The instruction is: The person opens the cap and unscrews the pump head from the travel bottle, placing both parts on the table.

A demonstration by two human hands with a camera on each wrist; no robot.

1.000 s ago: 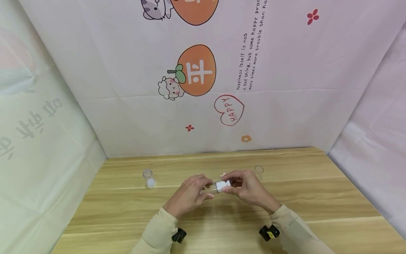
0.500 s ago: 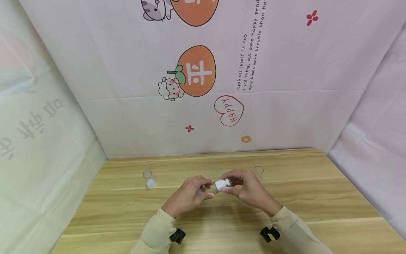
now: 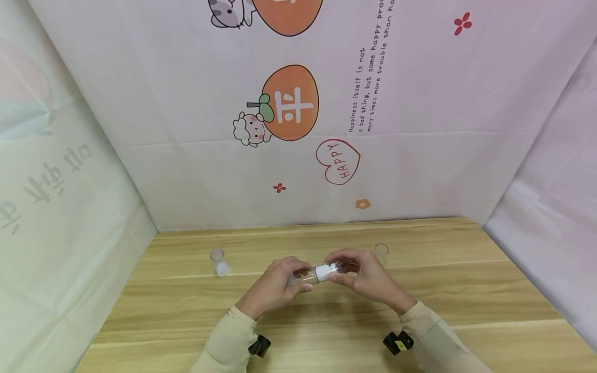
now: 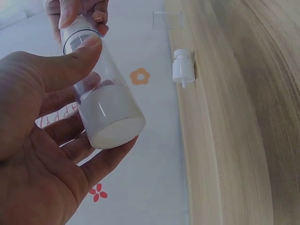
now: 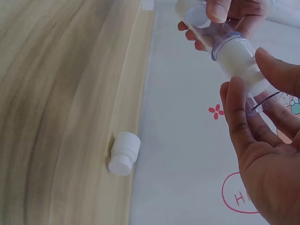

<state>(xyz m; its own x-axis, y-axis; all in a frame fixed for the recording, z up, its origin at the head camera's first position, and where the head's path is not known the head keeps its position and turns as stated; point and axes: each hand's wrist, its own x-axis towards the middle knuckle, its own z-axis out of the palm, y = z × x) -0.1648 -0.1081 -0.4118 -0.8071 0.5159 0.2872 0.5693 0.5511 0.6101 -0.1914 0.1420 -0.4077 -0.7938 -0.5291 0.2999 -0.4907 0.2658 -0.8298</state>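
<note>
My left hand (image 3: 275,286) holds a clear bottle (image 4: 112,108) with a white base, its thumb and fingers around the side. The bottle is tilted, its mouth end toward my right hand (image 3: 370,278). Between thumb and fingers, my right hand grips a white fitting (image 5: 236,58) that has a clear rimmed sleeve (image 5: 266,103) at its far end. The fitting meets the bottle's mouth, and the two line up end to end above the table. A small white pump head (image 4: 183,68) lies on the table; my right hand hides it in the head view.
On the wooden table (image 3: 186,321) a clear container (image 3: 217,260) with a white end lies at the left. A clear open cylinder (image 3: 381,251) stands at the back right. Printed cloth (image 3: 210,176) walls the back and sides.
My left hand has slid slightly left along the bottle, so more of its clear wall shows. The right hand has kept its grip on the white fitting, nearly in place.
</note>
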